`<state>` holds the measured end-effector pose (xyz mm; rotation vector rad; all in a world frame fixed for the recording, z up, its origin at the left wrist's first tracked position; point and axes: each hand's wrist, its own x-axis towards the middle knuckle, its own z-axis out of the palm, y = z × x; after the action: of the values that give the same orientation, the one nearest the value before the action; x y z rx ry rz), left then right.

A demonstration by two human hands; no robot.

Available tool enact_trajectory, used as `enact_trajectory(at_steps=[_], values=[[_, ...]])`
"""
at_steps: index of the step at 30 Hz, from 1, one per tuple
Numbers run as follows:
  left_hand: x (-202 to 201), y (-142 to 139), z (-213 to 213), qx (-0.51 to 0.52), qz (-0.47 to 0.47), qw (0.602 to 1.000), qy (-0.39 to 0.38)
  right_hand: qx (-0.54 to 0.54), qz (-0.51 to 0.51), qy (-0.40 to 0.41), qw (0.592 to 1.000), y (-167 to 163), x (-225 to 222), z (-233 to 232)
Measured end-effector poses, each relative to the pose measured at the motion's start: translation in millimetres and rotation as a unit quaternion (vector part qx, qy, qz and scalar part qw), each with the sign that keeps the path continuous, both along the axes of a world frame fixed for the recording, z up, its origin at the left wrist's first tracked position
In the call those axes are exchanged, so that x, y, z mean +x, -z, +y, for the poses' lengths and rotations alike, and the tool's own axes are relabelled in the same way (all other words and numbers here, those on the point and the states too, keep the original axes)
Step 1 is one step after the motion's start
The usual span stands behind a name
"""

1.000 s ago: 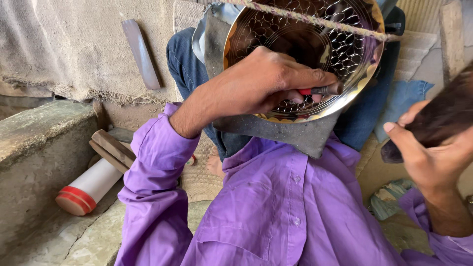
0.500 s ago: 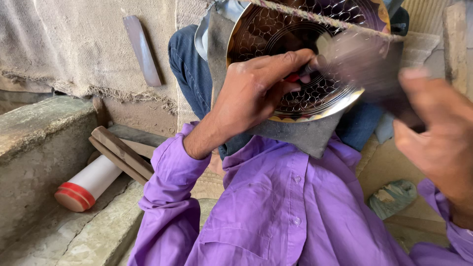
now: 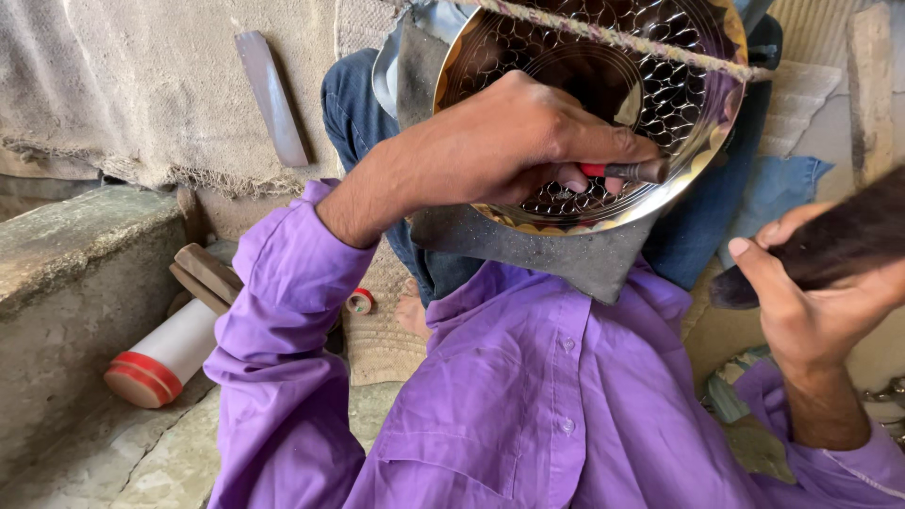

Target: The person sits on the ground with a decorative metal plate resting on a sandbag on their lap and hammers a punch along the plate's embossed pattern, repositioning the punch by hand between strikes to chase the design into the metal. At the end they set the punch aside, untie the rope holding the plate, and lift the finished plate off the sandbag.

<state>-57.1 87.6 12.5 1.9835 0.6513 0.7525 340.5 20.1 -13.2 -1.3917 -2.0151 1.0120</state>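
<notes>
My left hand (image 3: 509,151) pinches a small dark punch with a red band (image 3: 627,172), its tip pressed against a shiny round metal plate (image 3: 679,85) covered in a scale-like hammered pattern. The plate leans on a grey pad (image 3: 566,254) over my knees. My right hand (image 3: 811,311) is off to the right and lower, gripping a dark wooden mallet (image 3: 830,240) held apart from the plate. Purple sleeves cover both arms.
A rope (image 3: 613,38) crosses the top of the plate. At the left are a stone ledge (image 3: 75,245), a white cylinder with a red cap (image 3: 160,358), wooden pieces (image 3: 207,273), a flat bar (image 3: 273,99) against burlap, and a small red-rimmed ring (image 3: 359,302).
My right hand swung the mallet in toward the punch half a second ago and has now drawn back to the right. My left hand has stayed on the punch at the plate.
</notes>
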Motion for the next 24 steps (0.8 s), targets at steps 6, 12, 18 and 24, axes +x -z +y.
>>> enact_trajectory(at_steps=[6,12,18,24], values=[[0.1,-4.4,-2.1,0.023,0.02,0.999,-0.015,0.231,-0.219,-0.143,0.937,-8.1,-5.7,14.0],[7.5,-8.4,-37.9,-0.029,0.039,0.978,-0.204,0.089,-0.139,-0.129,0.978,-42.0,-39.5,49.3],[34.5,-12.3,-71.7,-0.05,0.045,0.901,-0.428,0.019,-0.205,-0.242,0.948,-73.4,-63.4,101.7],[61.1,-7.6,-86.7,-0.086,-0.016,0.818,-0.568,0.05,-0.205,-0.303,0.929,-91.9,-92.8,130.9]])
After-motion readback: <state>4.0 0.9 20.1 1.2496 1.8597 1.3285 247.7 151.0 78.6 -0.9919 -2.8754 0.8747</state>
